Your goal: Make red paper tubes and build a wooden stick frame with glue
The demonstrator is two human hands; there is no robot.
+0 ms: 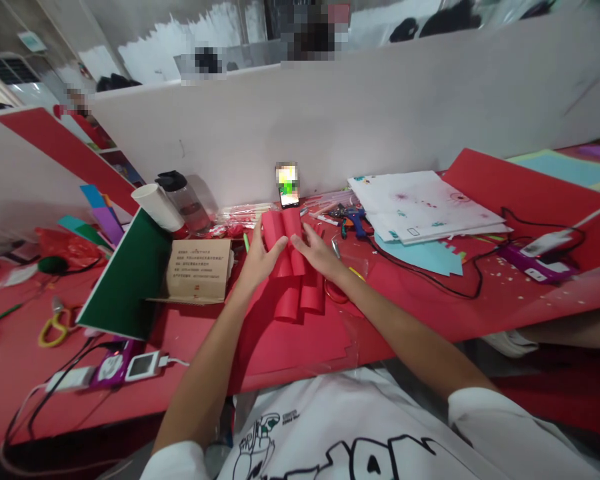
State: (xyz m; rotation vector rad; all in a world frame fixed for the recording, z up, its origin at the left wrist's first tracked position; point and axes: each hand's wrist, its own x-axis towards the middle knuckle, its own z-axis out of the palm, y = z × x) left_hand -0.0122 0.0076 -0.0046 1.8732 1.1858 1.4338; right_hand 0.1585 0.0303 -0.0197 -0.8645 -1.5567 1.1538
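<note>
Both hands hold a piece of red paper [295, 257] curved into two side-by-side rolls, upright above the table. My left hand [263, 255] grips its left side, thumb across the front and fingers behind. My right hand [321, 252] grips the right side in the same way, with the thumbs almost meeting at the middle. Just below, more rolled red paper [311, 293] rests on flat red sheets [285, 343]. The fingertips behind the paper are hidden.
A brown cardboard box [197, 270] and a leaning green board [123, 280] stand left. Further left lie yellow-handled scissors [55, 328]. A lit phone [288, 185] leans on the white partition [330, 120]. A blue glue gun [356, 220] and its black cable lie right, near white sheets [420, 203].
</note>
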